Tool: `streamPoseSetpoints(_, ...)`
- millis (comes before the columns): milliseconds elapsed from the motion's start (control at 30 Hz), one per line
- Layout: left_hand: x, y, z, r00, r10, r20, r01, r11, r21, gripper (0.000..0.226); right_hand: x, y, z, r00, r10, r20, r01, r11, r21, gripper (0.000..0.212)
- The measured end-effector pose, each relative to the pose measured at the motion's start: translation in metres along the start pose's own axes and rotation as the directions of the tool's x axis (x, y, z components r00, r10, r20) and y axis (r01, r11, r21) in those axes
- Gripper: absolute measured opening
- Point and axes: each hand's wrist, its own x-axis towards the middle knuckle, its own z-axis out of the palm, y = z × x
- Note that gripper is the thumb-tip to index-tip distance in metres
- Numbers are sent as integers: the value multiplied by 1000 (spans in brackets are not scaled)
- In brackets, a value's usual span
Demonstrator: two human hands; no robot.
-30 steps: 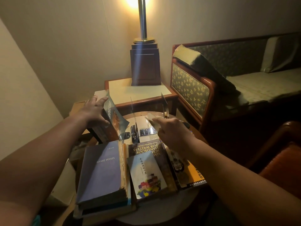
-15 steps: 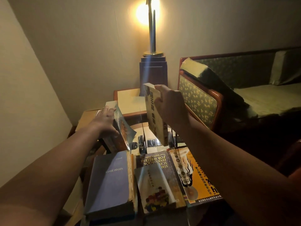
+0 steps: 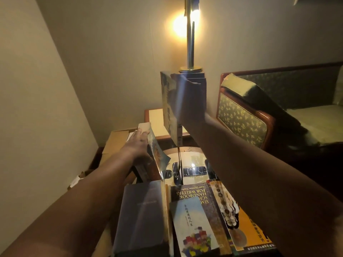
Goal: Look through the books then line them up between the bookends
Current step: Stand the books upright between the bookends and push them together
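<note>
Your right hand (image 3: 193, 101) grips one book (image 3: 169, 106) upright, lifted above the clear bookends (image 3: 179, 169); your left hand (image 3: 138, 143) presses flat on leaning books (image 3: 155, 151) beside them; several books (image 3: 193, 219) lie flat, unsorted

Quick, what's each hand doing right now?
Left hand: fingers flat, steadying the leaning books.
Right hand: closed on a raised book.

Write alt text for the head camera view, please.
A person's right hand lifts a thin paperback book upright above clear acrylic bookends, while the left hand steadies leaning books. More books lie flat nearby.
</note>
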Motion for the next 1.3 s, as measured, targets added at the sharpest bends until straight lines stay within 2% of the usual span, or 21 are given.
streamPoseSetpoints(67,-2,1,0,1000,0,-18,0,1000,-21,115,-2,-4,7,1000,-6,21,5,997,71,42)
streamPoseSetpoints(133,-5,1,0,999,21,-40,-22,999,-42,112,-10,-6,16,996,-61,-65,71,982,173,37)
streamPoseSetpoints(200,-5,-1,-2,997,44,-65,-47,998,-46,109,-21,-7,30,988,-55,-142,85,974,212,35)
streamPoseSetpoints(267,-2,-3,-2,996,50,-79,-54,997,-53,109,-36,-5,46,986,-14,-165,48,977,207,35)
streamPoseSetpoints(400,6,-12,-2,1000,23,7,-23,996,-90,117,-66,5,77,976,140,-165,-104,972,210,35)
streamPoseSetpoints(467,7,-12,1,999,33,36,-32,999,-32,112,-80,11,91,965,182,-188,-141,967,215,32)
streamPoseSetpoints(567,8,-8,2,999,32,9,-32,999,-10,115,-101,24,109,966,171,-195,-124,964,234,29)
streamPoseSetpoints(700,11,-12,4,999,51,14,-51,999,-6,118,-129,43,132,977,172,-124,-127,942,312,29)
streamPoseSetpoints(833,13,-15,5,997,73,1,-73,997,-8,117,-155,51,144,992,54,-110,-21,961,277,21)
streamPoseSetpoints(900,15,-18,5,997,72,7,-72,997,-12,117,-167,56,145,993,59,-102,-24,950,310,22)
streamPoseSetpoints(1000,13,-19,4,997,79,13,-79,997,0,116,-175,57,144,980,199,30,-193,892,408,35)
streamPoseSetpoints(1100,12,-17,3,996,91,13,-91,996,-7,114,-177,49,143,883,342,322,-460,766,448,52)
streamPoseSetpoints(1233,11,-18,1,996,88,24,-89,996,24,106,-181,51,145,782,380,495,-612,621,489,50)
streamPoseSetpoints(1300,11,-16,0,996,88,29,-89,996,27,98,-177,57,146,681,422,598,-729,467,501,39)
